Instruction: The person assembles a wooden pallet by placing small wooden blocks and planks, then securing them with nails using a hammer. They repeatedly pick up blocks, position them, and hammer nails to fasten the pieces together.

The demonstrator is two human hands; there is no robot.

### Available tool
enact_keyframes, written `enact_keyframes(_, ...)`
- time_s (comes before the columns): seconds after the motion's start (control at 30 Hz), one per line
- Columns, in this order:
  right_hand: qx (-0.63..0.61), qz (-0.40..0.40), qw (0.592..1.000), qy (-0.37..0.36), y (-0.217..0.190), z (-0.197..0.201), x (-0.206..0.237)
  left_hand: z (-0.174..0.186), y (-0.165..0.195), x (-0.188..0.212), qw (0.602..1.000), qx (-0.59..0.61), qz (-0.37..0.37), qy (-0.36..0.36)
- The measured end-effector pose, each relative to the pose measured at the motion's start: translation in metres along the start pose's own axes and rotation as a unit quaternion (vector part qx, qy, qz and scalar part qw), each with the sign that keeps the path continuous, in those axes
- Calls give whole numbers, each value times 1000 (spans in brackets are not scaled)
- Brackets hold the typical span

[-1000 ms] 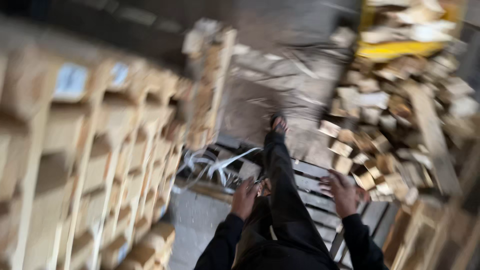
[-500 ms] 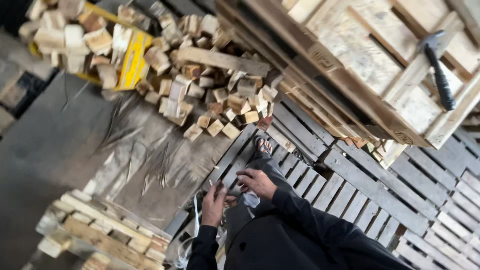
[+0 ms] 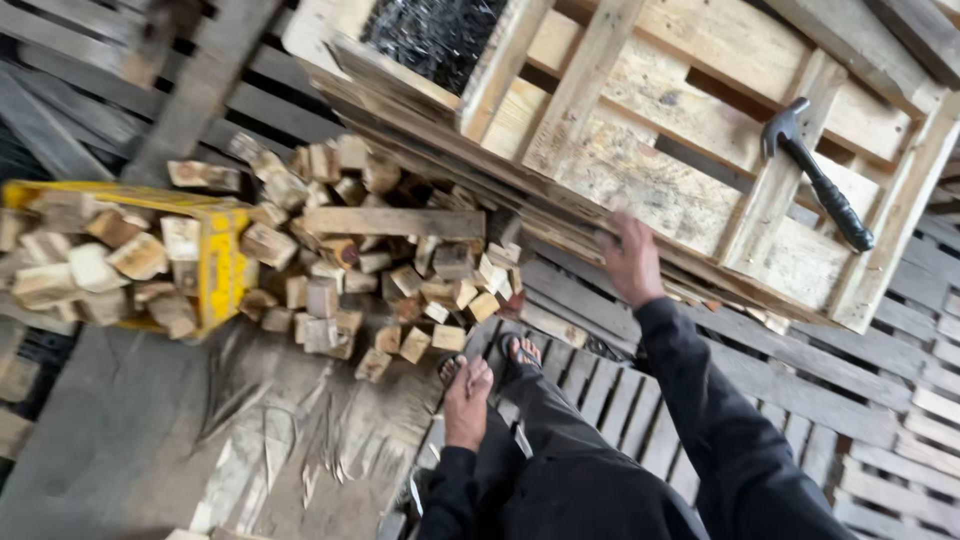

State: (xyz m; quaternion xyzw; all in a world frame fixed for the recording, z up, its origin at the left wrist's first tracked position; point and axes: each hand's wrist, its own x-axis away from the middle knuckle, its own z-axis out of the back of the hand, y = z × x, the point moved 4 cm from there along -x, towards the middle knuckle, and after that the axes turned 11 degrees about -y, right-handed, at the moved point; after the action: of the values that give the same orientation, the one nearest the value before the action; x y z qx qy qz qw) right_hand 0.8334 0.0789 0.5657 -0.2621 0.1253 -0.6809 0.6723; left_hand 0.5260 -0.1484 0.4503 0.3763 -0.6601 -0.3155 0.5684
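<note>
My right hand [image 3: 632, 258] reaches forward and rests on the near edge of a stack of pale wooden pallets [image 3: 640, 190]; its fingers lie against the boards. My left hand [image 3: 467, 400] hangs by my leg with nothing in it, just above my sandalled feet [image 3: 505, 355]. A black hammer [image 3: 815, 170] lies on the top pallet, to the right of my right hand and out of its reach. Both arms are in dark sleeves.
A heap of short wood blocks [image 3: 380, 270] lies on the floor left of my feet, beside a yellow crate [image 3: 215, 265] filled with more blocks. Grey slatted pallets [image 3: 850, 420] cover the floor under and to the right of me.
The view has swung round from the pallet stacks to the block pile and the top pallet. My right hand has gone from in front of my body out to the pallet edge.
</note>
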Motion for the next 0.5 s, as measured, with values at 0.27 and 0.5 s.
enact_keyframes(0.27, 189, -146, 967, -82, 45, -61, -45, 78, -85, -55, 996, -31, 87, 19)
enact_keyframes(0.5, 200, -66, 977, 31, 64, -70, -35, 84, -179, -90, 982, -101, 140, 80)
